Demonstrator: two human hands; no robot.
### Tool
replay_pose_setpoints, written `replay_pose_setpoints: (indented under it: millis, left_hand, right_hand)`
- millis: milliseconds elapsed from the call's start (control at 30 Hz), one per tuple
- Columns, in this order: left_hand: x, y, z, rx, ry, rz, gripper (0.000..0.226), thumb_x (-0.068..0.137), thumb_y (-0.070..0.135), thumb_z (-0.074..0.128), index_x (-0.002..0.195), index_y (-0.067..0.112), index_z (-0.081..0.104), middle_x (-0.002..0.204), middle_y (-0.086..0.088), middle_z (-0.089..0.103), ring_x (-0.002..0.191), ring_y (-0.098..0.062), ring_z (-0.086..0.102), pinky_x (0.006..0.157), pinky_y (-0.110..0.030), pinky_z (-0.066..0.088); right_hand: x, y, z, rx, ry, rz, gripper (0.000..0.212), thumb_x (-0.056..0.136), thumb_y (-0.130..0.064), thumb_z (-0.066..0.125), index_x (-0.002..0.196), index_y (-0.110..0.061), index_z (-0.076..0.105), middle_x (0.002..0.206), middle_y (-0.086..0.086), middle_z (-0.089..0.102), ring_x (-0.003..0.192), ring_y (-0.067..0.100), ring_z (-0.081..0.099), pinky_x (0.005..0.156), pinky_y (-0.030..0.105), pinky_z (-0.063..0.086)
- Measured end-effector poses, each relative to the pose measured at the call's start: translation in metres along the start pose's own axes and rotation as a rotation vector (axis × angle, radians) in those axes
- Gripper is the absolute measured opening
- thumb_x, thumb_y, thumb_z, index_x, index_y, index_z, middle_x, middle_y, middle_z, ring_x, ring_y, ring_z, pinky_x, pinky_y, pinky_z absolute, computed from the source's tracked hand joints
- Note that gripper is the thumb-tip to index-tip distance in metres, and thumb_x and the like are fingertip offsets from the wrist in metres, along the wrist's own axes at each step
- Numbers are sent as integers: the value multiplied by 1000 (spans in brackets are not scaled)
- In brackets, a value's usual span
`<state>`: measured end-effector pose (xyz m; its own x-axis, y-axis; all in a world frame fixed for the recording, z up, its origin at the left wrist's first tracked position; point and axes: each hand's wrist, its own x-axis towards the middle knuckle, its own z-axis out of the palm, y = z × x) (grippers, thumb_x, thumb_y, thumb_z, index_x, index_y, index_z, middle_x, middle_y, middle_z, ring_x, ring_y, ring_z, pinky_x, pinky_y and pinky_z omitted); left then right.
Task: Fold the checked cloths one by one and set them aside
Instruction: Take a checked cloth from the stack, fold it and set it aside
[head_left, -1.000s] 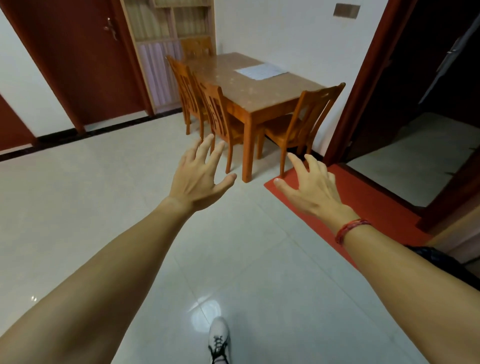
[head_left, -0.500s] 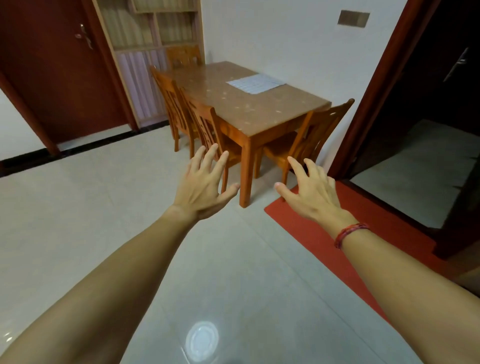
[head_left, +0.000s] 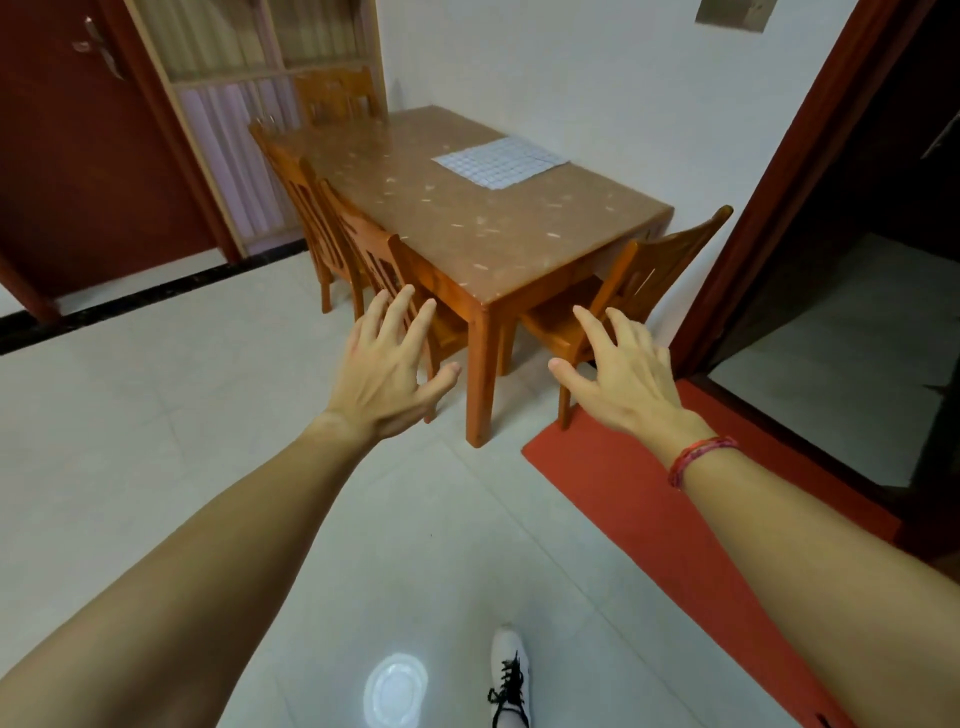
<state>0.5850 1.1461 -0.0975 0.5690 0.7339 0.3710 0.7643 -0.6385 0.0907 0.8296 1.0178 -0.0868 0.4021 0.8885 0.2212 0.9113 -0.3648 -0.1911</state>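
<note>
Pale floor tiles (head_left: 156, 441) spread around a long wooden table (head_left: 467, 228) set against a white wall. Left of the table stands a dark red door (head_left: 78, 182); a red mat (head_left: 623, 493) lies by the table's near right corner. A checked cloth (head_left: 501, 162) lies flat on the table's far right part. Short of the table's near corner hover the left hand (head_left: 387, 379) and right hand (head_left: 628, 379), fingers spread, holding nothing. A red bracelet (head_left: 698, 457) circles the right wrist.

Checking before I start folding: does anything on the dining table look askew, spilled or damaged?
Nothing stands out. The checked cloth lies flat on the wooden table, roughly square to its edges; the left hand and right hand hold nothing.
</note>
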Motion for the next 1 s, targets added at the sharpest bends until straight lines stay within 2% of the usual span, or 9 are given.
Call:
replay_pose_setpoints:
  millis: [300, 667, 1000]
  left_hand:
    - [154, -13, 55, 39, -25, -21, 84, 86, 78, 19, 151, 26, 19, 159, -6, 17, 146, -31, 10, 116, -47, 15]
    - [287, -44, 119, 36, -11, -30, 77, 89, 72, 29, 149, 24, 25, 157, -7, 22, 144, -33, 16, 114, -46, 16]
    - [422, -105, 186, -12, -71, 28, 77, 89, 69, 30, 149, 22, 27, 157, -9, 22, 144, -33, 16, 113, -50, 21]
  right_hand:
    - [171, 40, 31, 16, -41, -18, 73, 85, -71, 32, 148, -38, 17, 154, 10, 23, 140, 32, 22, 109, 53, 24]
    - [314, 50, 78, 15, -87, -34, 72, 84, -71, 35, 147, -39, 18, 152, 10, 26, 138, 32, 24, 109, 52, 25]
    - [458, 39, 125, -36, -138, 32, 73, 83, -75, 30, 147, -43, 13, 156, 7, 21, 142, 32, 20, 111, 53, 24]
